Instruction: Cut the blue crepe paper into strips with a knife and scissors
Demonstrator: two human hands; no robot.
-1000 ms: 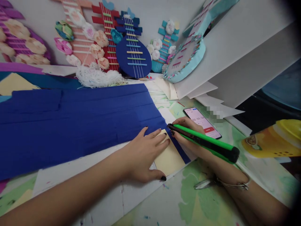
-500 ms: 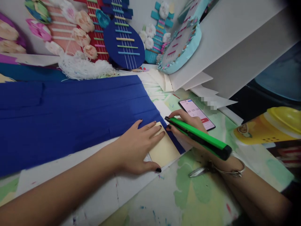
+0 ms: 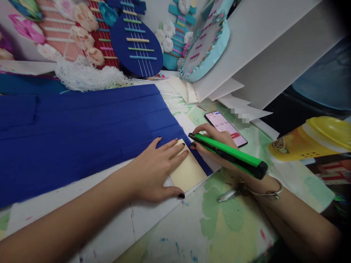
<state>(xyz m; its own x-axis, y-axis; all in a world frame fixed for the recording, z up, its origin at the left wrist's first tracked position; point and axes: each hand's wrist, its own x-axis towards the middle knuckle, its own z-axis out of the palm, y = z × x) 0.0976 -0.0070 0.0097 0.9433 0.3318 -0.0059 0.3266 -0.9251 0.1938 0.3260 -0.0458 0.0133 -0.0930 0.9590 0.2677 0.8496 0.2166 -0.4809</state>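
Since the view has swung, the dark-blue lute shape (image 3: 137, 45) runs off the top edge; hands' holds unchanged. Metal blade (image 3: 227, 196) half hidden at the right wrist, perhaps scissors. Left hand (image 3: 155, 170) open, fingers spread on cream card (image 3: 190, 173). Right hand (image 3: 216, 142) clamped on green cutter (image 3: 230, 148), tip by right edge of blue sheet (image 3: 82, 128), which lies partly over white paper (image 3: 148, 219) on the counter (image 3: 170, 241).

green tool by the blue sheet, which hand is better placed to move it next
Probably the right hand: it holds the green tool, tip near the blue sheet, while the left hand rests on the cream card.
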